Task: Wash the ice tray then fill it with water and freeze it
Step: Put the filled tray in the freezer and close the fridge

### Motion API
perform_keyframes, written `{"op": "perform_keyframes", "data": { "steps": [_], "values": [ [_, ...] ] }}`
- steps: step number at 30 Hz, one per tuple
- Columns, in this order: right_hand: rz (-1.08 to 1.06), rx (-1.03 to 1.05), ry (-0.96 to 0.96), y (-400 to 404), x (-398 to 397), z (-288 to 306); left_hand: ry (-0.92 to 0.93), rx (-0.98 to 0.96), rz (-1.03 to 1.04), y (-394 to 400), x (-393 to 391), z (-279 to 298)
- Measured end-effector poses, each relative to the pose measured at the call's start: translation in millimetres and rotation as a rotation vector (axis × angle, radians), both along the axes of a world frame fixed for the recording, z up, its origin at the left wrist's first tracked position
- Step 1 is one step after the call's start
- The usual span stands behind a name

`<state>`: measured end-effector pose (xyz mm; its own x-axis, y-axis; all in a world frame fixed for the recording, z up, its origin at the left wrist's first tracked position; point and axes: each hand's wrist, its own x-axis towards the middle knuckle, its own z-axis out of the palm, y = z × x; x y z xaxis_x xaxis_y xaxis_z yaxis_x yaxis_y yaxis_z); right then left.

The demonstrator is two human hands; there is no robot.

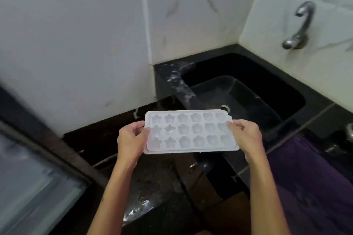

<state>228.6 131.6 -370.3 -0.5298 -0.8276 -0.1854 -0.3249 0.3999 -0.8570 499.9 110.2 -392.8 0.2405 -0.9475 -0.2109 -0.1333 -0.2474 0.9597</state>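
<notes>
The ice tray [190,131] is held level just in front of the sink [246,93], the left hand [129,141] and right hand [246,137] each pinching a short end, thumbs on top. Its star and flower cups look empty, though water would be hard to tell. Washing seems about to begin: next, carry it under the tap [299,26] above the sink's far side. The sink basin holds nothing visible.

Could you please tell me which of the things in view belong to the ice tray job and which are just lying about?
Part of the job: ice tray, held by left hand and right hand; tap; sink.

Lying about: purple cloth; glass-fronted door.
</notes>
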Motion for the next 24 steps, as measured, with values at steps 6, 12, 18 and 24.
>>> {"op": "perform_keyframes", "data": {
  "steps": [6,12,18,24],
  "values": [
    [0.320,0.035,0.016,-27,74,1,-0.009,0.002,0.270,54,73,-8],
    [0.670,0.027,0.050,-44,157,2,0.001,-0.002,0.588,120,119,-2],
    [1.012,0.004,0.040,-33,245,4,-0.004,-0.010,0.900,203,146,5],
    [1.323,0.022,0.014,11,344,0,-0.040,0.006,1.187,286,176,6]
  ]
}}
